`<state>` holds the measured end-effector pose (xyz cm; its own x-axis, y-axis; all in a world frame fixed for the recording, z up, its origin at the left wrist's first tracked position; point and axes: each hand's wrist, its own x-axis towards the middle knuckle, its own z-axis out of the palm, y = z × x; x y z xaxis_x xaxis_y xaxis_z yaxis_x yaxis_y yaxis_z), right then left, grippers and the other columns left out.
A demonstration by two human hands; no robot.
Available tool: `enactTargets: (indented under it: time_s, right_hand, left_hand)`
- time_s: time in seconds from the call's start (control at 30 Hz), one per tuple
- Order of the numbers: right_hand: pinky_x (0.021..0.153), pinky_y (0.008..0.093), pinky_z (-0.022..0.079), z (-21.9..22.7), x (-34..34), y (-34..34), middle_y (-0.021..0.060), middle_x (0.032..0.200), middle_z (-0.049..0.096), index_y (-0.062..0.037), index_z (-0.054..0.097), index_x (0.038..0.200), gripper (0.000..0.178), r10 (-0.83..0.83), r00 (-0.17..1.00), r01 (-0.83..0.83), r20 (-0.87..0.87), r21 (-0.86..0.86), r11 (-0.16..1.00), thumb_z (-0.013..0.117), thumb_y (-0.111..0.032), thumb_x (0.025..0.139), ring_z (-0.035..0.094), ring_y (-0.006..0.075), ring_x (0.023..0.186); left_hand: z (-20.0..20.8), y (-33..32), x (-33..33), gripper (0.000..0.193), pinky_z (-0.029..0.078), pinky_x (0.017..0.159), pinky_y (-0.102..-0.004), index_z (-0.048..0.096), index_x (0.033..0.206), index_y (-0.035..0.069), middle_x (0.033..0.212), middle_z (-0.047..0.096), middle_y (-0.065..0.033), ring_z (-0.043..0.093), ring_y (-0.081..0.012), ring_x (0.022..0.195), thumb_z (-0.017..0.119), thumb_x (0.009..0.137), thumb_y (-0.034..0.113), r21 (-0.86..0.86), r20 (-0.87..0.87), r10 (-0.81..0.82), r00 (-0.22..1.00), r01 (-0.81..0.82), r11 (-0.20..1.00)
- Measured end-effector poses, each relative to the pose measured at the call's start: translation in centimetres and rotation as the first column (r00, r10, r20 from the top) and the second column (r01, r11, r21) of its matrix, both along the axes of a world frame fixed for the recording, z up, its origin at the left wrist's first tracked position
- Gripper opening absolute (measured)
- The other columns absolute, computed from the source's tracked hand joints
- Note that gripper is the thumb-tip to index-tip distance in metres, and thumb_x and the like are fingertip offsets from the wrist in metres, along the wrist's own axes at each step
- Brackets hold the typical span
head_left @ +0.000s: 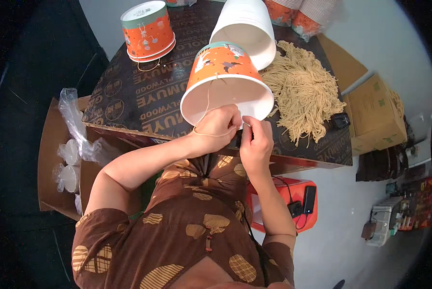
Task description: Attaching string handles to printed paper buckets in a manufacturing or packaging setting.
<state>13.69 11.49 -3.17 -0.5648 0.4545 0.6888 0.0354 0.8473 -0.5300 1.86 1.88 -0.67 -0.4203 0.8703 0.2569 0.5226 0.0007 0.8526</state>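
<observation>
— Paper bucket [224,77], orange outside and white inside, lay tipped on its side at the near edge of the dark plywood board [129,96], open mouth toward the person. How did it look to handle?

— Light and thin-walled, I judged; the rim would dent if squeezed, so it wanted a gentle hold at the stiffer rolled lip rather than the side wall.

— And the hands?

— Both sat at the bucket's lower rim. The left hand [219,126] was closed narrow against the lip, with a loop of tan string [207,115] hanging from the rim and curling round it. The right hand [255,140], just beside it, had its fingertips pinched tight, seemingly on the string's end, though the strand there was too fine to be sure.

— The string itself?

— Soft, limp, easy to lose; best taken near its tip.

— What else lay near the bucket?

— Behind it a plain white bucket [247,29], also tipped; to its right a heap of tan strings [305,89]; far behind to the left, a finished orange bucket [147,30] standing upside down.
</observation>
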Motion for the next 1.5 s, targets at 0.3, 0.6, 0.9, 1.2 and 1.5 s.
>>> enactTargets:
  time_s: [0.3, 0.6, 0.9, 1.2, 1.5]
  right_hand:
    - [0.071, 0.0452, 0.043, -0.3, -0.1, 0.0, 0.0158, 0.084, 0.057, 0.0002, 0.060, 0.103, 0.025, 0.015, 1.000, -0.015, -0.006, 0.032, 0.999, 0.060, 0.007, 0.080, 0.053, 0.0346, 0.079]
    - [0.073, 0.0454, 0.043, 0.2, -0.3, 0.1, 0.0168, 0.087, 0.059, -0.0036, 0.062, 0.111, 0.032, 0.039, 0.998, -0.040, 0.053, 0.018, 0.999, 0.058, 0.005, 0.080, 0.054, 0.0358, 0.082]
    - [0.074, 0.0464, 0.046, 0.8, 0.3, 0.1, 0.0199, 0.091, 0.062, -0.0022, 0.060, 0.102, 0.018, 0.147, 0.983, -0.129, 0.114, -0.148, 0.981, 0.058, 0.003, 0.084, 0.058, 0.0397, 0.083]
    - [0.070, 0.0445, 0.047, -0.6, 0.4, 0.2, 0.0156, 0.084, 0.063, -0.0019, 0.058, 0.095, 0.014, 0.066, 0.994, -0.061, 0.086, -0.057, 0.996, 0.063, 0.003, 0.083, 0.059, 0.0375, 0.078]
    - [0.075, 0.0439, 0.044, -0.1, 1.3, 0.2, 0.0136, 0.085, 0.061, -0.0019, 0.057, 0.090, 0.009, 0.185, 0.972, -0.179, 0.147, -0.050, 0.983, 0.059, 0.003, 0.083, 0.055, 0.0361, 0.082]
  left_hand:
    - [-1.0, 0.4, 0.1, 0.016, 0.050, 0.062, -0.0430, 0.051, 0.094, 0.000, 0.081, 0.057, -0.0165, 0.062, -0.0373, 0.072, 0.062, 0.082, 0.001, 0.192, -0.550, 0.093, 0.830, 0.017, 0.981]
    - [-1.1, -0.5, 0.0, 0.019, 0.050, 0.051, -0.0425, 0.047, 0.096, 0.000, 0.080, 0.054, -0.0155, 0.062, -0.0341, 0.063, 0.060, 0.083, 0.005, 0.120, -0.704, 0.088, 0.705, -0.005, 0.993]
    - [-1.4, -0.7, -0.3, 0.019, 0.050, 0.052, -0.0431, 0.046, 0.100, 0.001, 0.081, 0.056, -0.0152, 0.063, -0.0355, 0.065, 0.059, 0.086, 0.004, 0.104, -0.663, 0.051, 0.747, 0.024, 0.994]
    - [-0.3, -0.8, -0.3, 0.014, 0.050, 0.063, -0.0445, 0.052, 0.093, 0.001, 0.081, 0.061, -0.0186, 0.064, -0.0390, 0.075, 0.062, 0.084, 0.001, 0.116, -0.427, 0.055, 0.903, -0.006, 0.993]
    - [0.1, -0.6, -1.4, 0.004, 0.047, 0.063, -0.0409, 0.055, 0.077, -0.001, 0.075, 0.059, -0.0197, 0.061, -0.0358, 0.071, 0.057, 0.080, -0.001, -0.016, -0.209, 0.035, 0.977, -0.040, 0.999]
